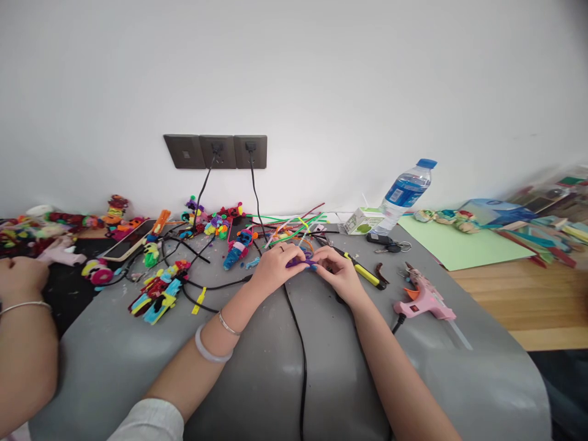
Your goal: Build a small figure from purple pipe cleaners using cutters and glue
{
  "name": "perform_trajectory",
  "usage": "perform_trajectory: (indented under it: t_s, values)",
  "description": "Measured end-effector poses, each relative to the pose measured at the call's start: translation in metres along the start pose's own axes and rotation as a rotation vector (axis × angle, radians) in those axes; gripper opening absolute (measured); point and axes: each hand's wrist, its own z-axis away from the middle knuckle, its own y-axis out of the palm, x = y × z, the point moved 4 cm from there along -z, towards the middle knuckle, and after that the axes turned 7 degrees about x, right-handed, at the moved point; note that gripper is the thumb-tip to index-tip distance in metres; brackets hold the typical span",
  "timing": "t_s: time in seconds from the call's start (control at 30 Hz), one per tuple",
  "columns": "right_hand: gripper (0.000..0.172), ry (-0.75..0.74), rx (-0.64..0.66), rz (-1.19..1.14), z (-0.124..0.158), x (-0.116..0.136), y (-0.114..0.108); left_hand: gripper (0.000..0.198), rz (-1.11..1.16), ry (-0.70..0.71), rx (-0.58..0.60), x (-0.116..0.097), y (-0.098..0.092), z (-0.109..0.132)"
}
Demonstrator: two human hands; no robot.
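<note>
While left hand [274,269] and right hand [339,274] pinch fingers on what seems a purple strip [297,262], the cable [304,367] below them could snag it.

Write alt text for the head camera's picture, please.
A person's left-hand grip and right-hand grip pinch a small purple piece over a gray table. Colorful pipe-cleaner figures lie to the left; a pink hot-glue gun and water bottle are to the right. Another person's hand shows far left.
</note>
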Motion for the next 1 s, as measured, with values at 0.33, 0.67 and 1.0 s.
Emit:
perform_trajectory:
  t_s: [0.33,0.67,1.0]
  values:
    - [0.017,-0.012,0.013,0.008,0.000,0.003,0.000,0.006,0.002,0.060,0.009,-0.001,0.001,-0.001]
    - [0.015,-0.023,0.051,0.011,0.000,0.006,0.000,0.007,0.000,0.092,0.040,-0.002,-0.001,-0.003]
    - [0.019,-0.009,-0.076,-0.077,0.000,-0.004,-0.004,0.003,0.134,-0.010,-0.007,0.007,-0.007,-0.004]
